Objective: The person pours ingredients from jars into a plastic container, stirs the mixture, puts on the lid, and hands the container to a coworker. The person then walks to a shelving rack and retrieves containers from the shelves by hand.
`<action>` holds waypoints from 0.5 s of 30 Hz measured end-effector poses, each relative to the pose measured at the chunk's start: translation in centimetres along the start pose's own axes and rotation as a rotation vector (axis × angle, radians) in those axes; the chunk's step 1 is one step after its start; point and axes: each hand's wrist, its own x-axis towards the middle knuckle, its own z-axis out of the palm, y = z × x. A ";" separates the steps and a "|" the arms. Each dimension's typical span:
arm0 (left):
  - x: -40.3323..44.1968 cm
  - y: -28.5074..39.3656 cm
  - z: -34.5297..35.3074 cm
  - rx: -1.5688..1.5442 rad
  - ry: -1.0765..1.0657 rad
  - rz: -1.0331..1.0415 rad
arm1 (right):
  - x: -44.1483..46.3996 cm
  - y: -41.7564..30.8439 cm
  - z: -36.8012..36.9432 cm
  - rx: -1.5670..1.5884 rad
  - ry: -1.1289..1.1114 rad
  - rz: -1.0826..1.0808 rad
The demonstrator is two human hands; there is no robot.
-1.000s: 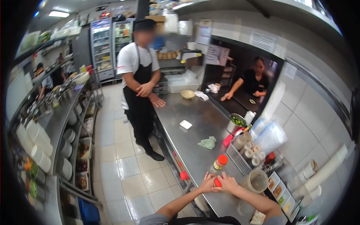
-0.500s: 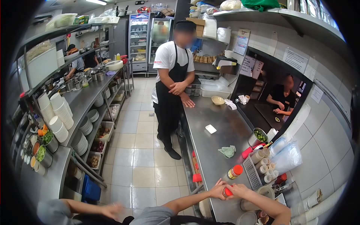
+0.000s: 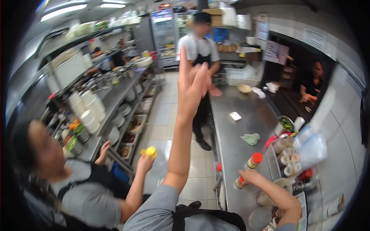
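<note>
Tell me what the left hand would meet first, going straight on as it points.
The way ahead of the left hand looks free nearby; farther on, its line may first meet the white-shirted co-worker, or pass to the fridge behind; depth is unclear.

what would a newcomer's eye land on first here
Probably the raised left hand, fingers spread in the middle of the view, in front of a person in a black apron. Next might be the co-worker at lower left, holding something yellow. At lower right, the right hand holds a red-lidded jar on the metal counter.
</note>
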 end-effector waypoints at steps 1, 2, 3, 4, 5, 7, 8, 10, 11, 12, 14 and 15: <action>0.7 3.2 0.8 0.020 0.004 0.082 | 0.6 0.3 0.3 0.000 -0.049 0.005; 0.8 5.6 2.2 -0.033 0.070 0.138 | 1.3 0.7 0.9 -0.018 -0.097 -0.005; 0.1 7.1 3.2 -0.066 0.013 0.191 | 2.0 1.6 2.1 -0.044 -0.065 -0.031; -0.5 8.7 4.2 -0.101 -0.046 0.241 | 2.8 2.5 3.1 -0.074 -0.042 -0.067; -2.6 11.1 4.9 -0.061 -0.065 0.158 | 3.0 2.6 2.6 -0.109 -0.091 -0.076; -6.9 14.2 4.4 -0.159 -0.063 0.193 | 2.8 1.6 0.2 -0.107 -0.244 -0.006; -8.7 16.0 4.0 -0.188 -0.033 0.205 | 2.6 1.1 -0.5 -0.150 -0.273 0.014; -12.5 20.8 1.2 0.004 0.108 0.283 | 2.2 0.3 -1.7 -0.206 -0.331 0.043; -13.6 23.4 -0.7 0.150 0.136 0.385 | 2.3 0.3 -1.7 -0.177 -0.329 0.043; -14.7 26.1 -2.6 0.296 0.180 0.485 | 2.2 0.4 -1.8 -0.181 -0.336 0.043; -15.5 32.7 -4.6 0.772 0.426 0.502 | 2.2 0.3 -2.1 -0.220 -0.352 0.032; -15.2 36.4 -7.0 0.862 0.358 0.539 | 2.2 0.0 -2.3 -0.255 -0.361 0.021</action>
